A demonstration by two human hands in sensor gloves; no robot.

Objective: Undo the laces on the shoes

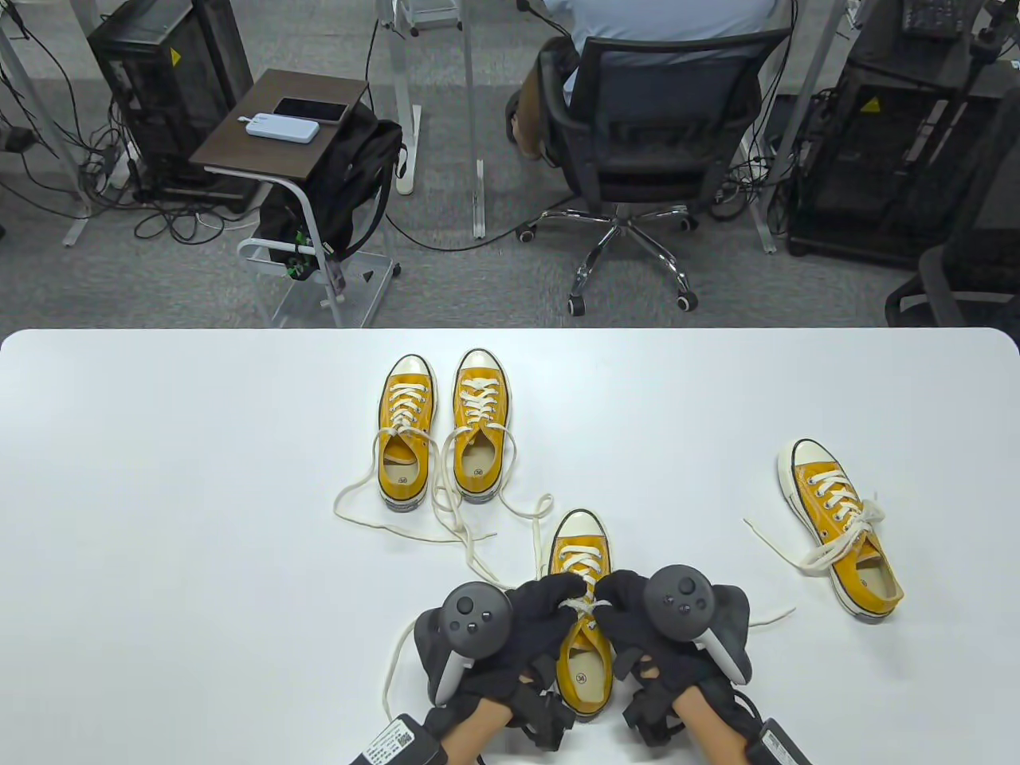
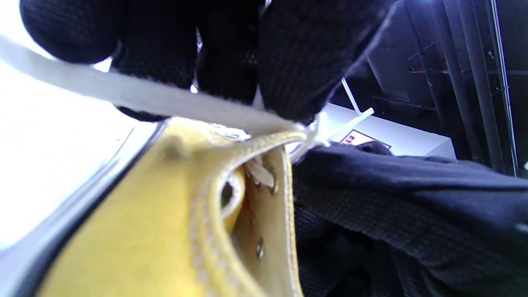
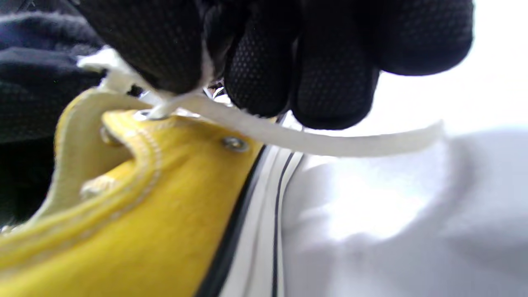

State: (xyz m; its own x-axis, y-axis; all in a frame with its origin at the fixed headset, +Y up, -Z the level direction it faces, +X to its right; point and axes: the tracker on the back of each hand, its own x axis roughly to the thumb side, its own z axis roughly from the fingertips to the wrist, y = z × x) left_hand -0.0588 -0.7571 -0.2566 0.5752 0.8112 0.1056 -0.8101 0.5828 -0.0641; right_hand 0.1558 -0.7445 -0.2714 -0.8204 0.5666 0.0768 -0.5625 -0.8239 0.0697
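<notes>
Far pair: side by side mid-table, laces loose.
Left hand: fingers curled, pinching the lace at the near shoe's knot.
Right hand: pinching that lace too.
Fourth shoe: right, bow tied.

Little could be read. Yellow triangular warning stickers stood on the black computer tower beyond the surface's far left corner, and another on the black tower beyond its far right corner. Round size stamps inside the yellow canvas shoes and the white label at the near edge were too small to read.
</notes>
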